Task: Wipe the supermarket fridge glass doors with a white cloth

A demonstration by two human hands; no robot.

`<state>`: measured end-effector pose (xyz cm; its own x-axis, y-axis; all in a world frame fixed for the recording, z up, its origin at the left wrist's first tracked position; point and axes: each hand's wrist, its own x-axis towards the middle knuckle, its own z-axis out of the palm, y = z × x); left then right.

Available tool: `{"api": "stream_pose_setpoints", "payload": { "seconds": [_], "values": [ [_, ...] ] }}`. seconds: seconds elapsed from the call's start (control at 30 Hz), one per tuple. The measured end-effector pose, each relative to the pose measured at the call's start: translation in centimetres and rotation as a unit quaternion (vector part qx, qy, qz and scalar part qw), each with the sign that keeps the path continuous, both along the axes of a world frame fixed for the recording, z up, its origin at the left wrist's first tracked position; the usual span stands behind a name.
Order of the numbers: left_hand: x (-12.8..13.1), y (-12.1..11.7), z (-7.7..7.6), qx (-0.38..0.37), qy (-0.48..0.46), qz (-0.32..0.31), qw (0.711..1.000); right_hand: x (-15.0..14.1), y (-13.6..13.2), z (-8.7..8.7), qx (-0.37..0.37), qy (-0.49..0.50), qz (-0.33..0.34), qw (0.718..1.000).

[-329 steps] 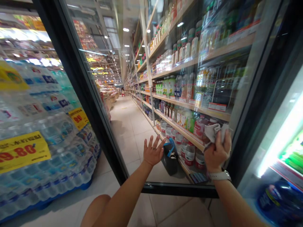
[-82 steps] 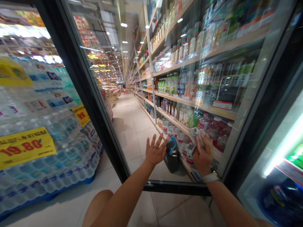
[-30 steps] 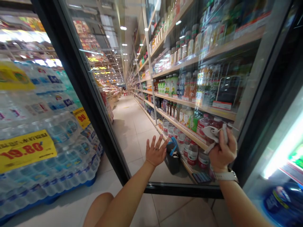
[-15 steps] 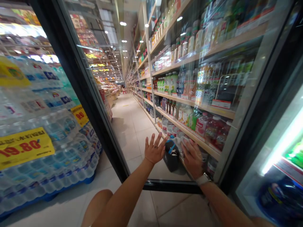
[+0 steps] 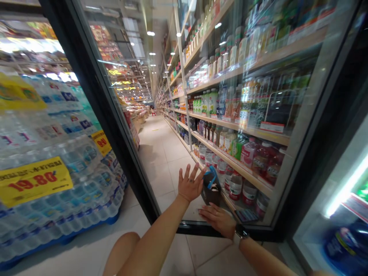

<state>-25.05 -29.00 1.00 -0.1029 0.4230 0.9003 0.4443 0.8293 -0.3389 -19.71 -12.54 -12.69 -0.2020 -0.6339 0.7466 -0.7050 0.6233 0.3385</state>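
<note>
My left hand (image 5: 189,186) rests with fingers spread and palm flat against the glass door (image 5: 209,229), a clear pane in a black frame. Low on the pane, just above the bottom frame bar, my right hand (image 5: 219,219) lies with its fingers together, pointing left. The white cloth that showed under its fingers half a second ago is hidden now. A watch (image 5: 240,231) is on the right wrist. Behind the glass, between both hands, stands a dark container (image 5: 209,195) with a blue strap (image 5: 212,177).
Beyond the pane run shelves (image 5: 244,165) of bottled drinks. To the left is a stack of bottled water packs (image 5: 80,180) with a yellow price sign (image 5: 36,182). On the right is a lit cooler (image 5: 345,188) with bottles. Tiled floor (image 5: 156,142) leads down the aisle.
My right hand has moved down the glass and slightly left, and the cloth has gone out of sight. My left hand stays at the same place on the pane.
</note>
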Motion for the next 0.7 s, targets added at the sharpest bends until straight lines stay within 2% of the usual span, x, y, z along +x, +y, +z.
{"api": "stream_pose_setpoints", "payload": {
  "seconds": [0.07,0.17,0.37,0.5,0.6,0.7],
  "values": [
    [0.0,0.0,0.0,-0.002,-0.003,0.003,1.0,-0.1,0.0,-0.1,-0.004,0.003,0.016,1.0],
    [-0.1,0.0,0.0,-0.002,-0.001,0.003,1.0,-0.3,0.3,1.3,0.002,-0.003,0.01,1.0],
    [-0.5,-0.1,-0.1,-0.007,0.001,0.006,1.0,-0.7,2.0,6.9,-0.037,0.03,-0.046,0.998],
    [-0.6,0.0,0.0,-0.005,0.002,0.0,1.0,-0.3,3.2,10.7,-0.095,0.057,-0.1,0.989],
    [-0.5,0.0,0.1,-0.002,0.005,-0.005,1.0,0.1,4.5,13.2,-0.155,0.077,-0.155,0.973],
    [-0.3,-0.1,0.1,-0.006,-0.005,0.0,1.0,0.2,6.2,14.7,-0.23,0.109,-0.204,0.945]
  ]
}}
